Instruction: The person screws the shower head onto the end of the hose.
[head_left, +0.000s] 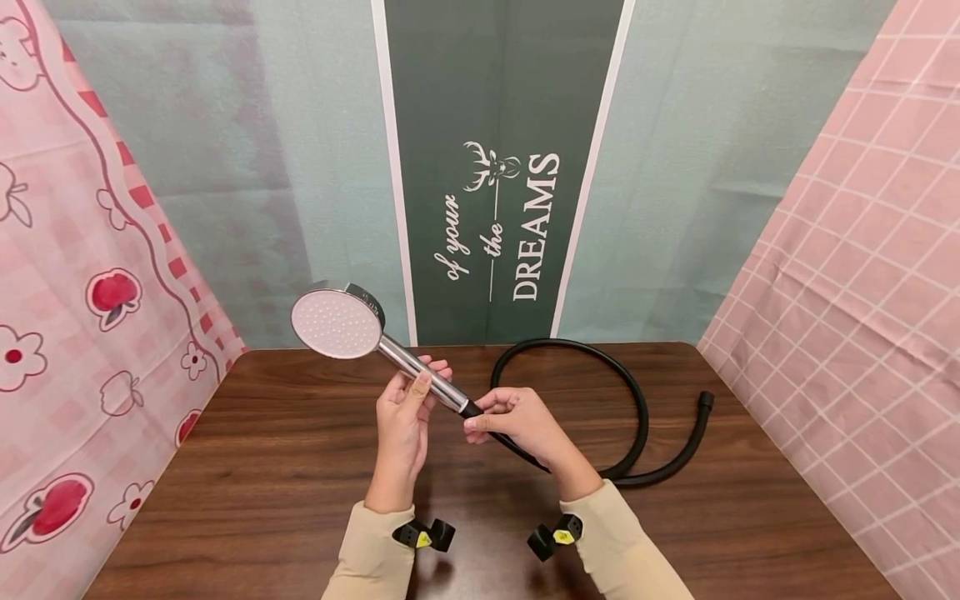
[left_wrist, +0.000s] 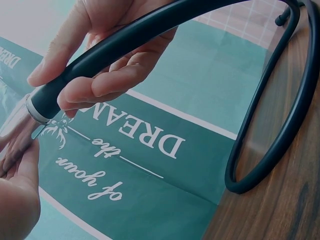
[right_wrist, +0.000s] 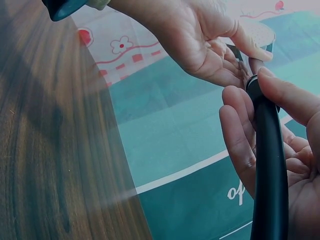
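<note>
A chrome shower head (head_left: 337,323) with a round white spray face is held above the table, tilted with its face at the upper left. My left hand (head_left: 401,425) grips its handle (head_left: 442,390), thumb laid along the front. At the handle's lower end, my right hand (head_left: 517,423) pinches the black hose (head_left: 637,408) between thumb and fingers. In the left wrist view the hose end (left_wrist: 47,100) meets a pale ring at the handle. From the right wrist view, the hose end sits against the handle; whether it is threaded on cannot be seen.
The hose loops over the right part of the brown wooden table (head_left: 285,450), its free end fitting (head_left: 705,401) near the right edge. Behind stands a green backdrop (head_left: 502,83) with white lettering. Pink patterned cloths (head_left: 847,250) flank both sides.
</note>
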